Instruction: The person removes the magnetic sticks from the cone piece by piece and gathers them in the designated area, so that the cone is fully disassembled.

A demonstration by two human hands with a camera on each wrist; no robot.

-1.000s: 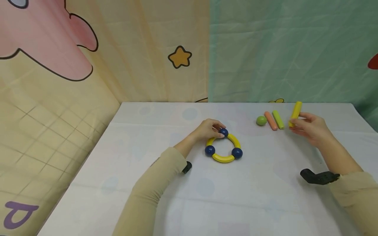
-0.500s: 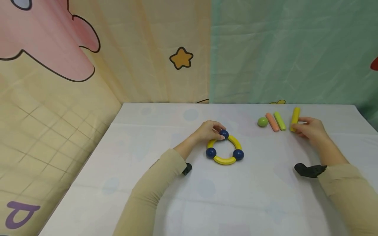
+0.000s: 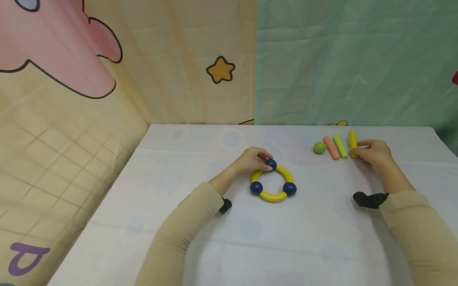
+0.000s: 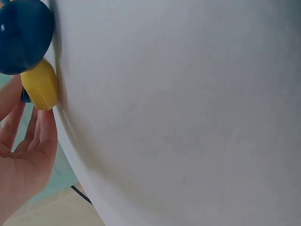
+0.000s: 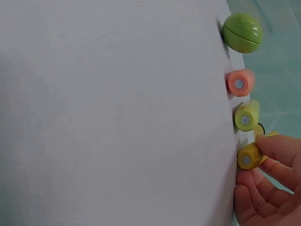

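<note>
A ring [image 3: 273, 197] of yellow curved rods joined by blue balls lies flat on the table. My left hand [image 3: 251, 160] pinches its far blue ball [image 3: 271, 164] between thumb and fingers; in the left wrist view a nearer blue ball [image 4: 23, 35] partly covers that spot. At the right, my right hand [image 3: 376, 154] holds a straight yellow rod [image 3: 352, 139] by its near end. The right wrist view shows a round metallic disc on the end of this yellow rod [image 5: 249, 157]. Just left of it lies a lime green rod [image 3: 340, 146], roughly parallel.
An orange rod [image 3: 331, 148] and a green ball [image 3: 319, 147] continue the row leftward along the back of the white table [image 3: 250, 250]. A printed curtain [image 3: 322, 63] hangs behind the table's far edge. Each wrist carries a black camera mount [image 3: 370, 200].
My right hand has brought the yellow rod leftward and down beside the lime green rod, and the rod has turned more upright in view. My left hand stays on the ring.
</note>
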